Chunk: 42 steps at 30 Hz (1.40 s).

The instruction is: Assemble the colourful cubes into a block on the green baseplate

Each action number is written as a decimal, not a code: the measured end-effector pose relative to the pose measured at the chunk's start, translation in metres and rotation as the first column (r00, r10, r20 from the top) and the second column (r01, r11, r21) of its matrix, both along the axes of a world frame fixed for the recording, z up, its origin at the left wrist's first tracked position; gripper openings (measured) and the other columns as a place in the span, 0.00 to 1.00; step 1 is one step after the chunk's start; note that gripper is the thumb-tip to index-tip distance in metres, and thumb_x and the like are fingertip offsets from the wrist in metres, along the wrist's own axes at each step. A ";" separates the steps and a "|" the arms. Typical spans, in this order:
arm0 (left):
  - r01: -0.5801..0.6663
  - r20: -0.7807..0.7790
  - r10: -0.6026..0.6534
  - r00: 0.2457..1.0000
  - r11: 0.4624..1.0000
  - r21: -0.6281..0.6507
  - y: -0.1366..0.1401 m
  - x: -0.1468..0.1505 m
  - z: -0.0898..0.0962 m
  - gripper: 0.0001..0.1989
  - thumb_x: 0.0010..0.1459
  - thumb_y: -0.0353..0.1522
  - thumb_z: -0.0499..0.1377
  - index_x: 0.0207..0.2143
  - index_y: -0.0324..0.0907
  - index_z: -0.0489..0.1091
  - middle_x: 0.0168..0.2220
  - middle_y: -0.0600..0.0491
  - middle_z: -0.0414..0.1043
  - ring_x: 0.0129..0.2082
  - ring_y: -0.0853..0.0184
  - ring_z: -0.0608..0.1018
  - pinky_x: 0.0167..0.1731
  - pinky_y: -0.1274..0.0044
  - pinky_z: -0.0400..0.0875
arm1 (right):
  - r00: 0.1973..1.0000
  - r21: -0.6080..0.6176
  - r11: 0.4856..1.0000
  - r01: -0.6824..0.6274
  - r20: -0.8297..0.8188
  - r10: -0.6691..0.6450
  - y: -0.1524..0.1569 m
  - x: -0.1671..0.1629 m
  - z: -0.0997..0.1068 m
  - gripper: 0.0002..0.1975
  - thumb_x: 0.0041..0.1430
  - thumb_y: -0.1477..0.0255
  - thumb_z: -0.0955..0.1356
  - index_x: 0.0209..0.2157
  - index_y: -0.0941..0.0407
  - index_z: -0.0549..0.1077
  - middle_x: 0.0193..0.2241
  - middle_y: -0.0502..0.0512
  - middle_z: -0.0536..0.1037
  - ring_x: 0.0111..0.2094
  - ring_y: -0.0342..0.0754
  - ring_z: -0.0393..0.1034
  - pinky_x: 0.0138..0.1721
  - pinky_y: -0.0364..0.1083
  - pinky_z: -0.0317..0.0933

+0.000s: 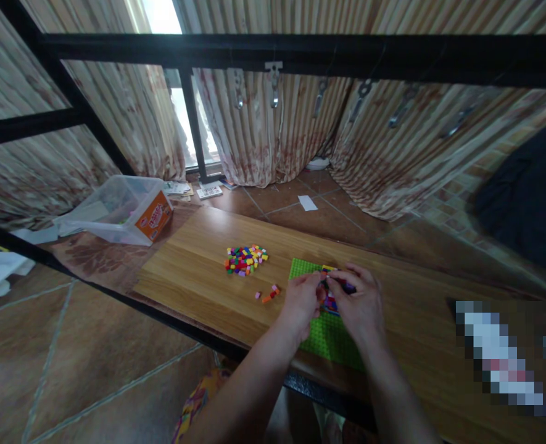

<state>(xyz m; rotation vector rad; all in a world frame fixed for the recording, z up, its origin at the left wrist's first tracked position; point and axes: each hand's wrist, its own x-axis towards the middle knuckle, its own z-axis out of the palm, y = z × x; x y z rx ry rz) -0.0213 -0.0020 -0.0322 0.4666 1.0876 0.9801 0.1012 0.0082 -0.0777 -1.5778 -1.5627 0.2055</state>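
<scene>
A green studded baseplate lies on the wooden table. On its far half stands a block of multicoloured toy bricks, partly covered by my hands. My left hand is at the left side of these bricks, thumb and fingertips pinched together. From the right, my right hand reaches over the bricks with curled fingers, its thumb and forefinger closed near the left fingertips. Whatever small piece either hand pinches is too small and hidden to name. A few loose bricks lie left of the baseplate.
A pile of small coloured bricks sits farther left on the wooden table. Beyond it stands a clear plastic bin with an orange label. A black metal bar with hanging metal clips crosses above. A blurred-out object lies at right.
</scene>
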 end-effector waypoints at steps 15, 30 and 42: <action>-0.002 -0.113 0.005 0.994 0.999 0.033 -0.002 0.003 -0.001 0.14 0.61 0.37 0.54 0.26 0.38 0.69 0.16 0.59 0.59 0.14 0.78 0.53 0.18 0.80 0.46 | 0.996 -0.062 0.997 0.053 -0.061 -0.057 0.005 0.001 -0.001 0.14 0.54 0.63 0.68 0.38 0.55 0.79 0.46 0.63 0.76 0.51 0.58 0.68 0.55 0.61 0.58; -0.023 -0.015 0.024 1.000 0.999 0.033 -0.002 -0.004 -0.001 0.20 0.62 0.45 0.54 0.37 0.36 0.72 0.18 0.59 0.61 0.13 0.78 0.52 0.16 0.81 0.42 | 0.997 -0.080 0.996 0.050 -0.051 -0.054 0.006 -0.003 -0.003 0.13 0.56 0.63 0.68 0.39 0.55 0.79 0.43 0.62 0.78 0.48 0.58 0.69 0.54 0.63 0.58; -0.005 0.152 -0.014 0.988 0.992 0.126 0.003 -0.018 0.005 0.40 0.57 0.61 0.45 0.53 0.37 0.67 0.19 0.58 0.62 0.13 0.76 0.59 0.14 0.82 0.46 | 0.950 0.006 0.954 -0.300 0.093 0.298 -0.030 -0.020 0.054 0.11 0.64 0.65 0.65 0.40 0.48 0.80 0.51 0.57 0.74 0.53 0.55 0.67 0.53 0.58 0.62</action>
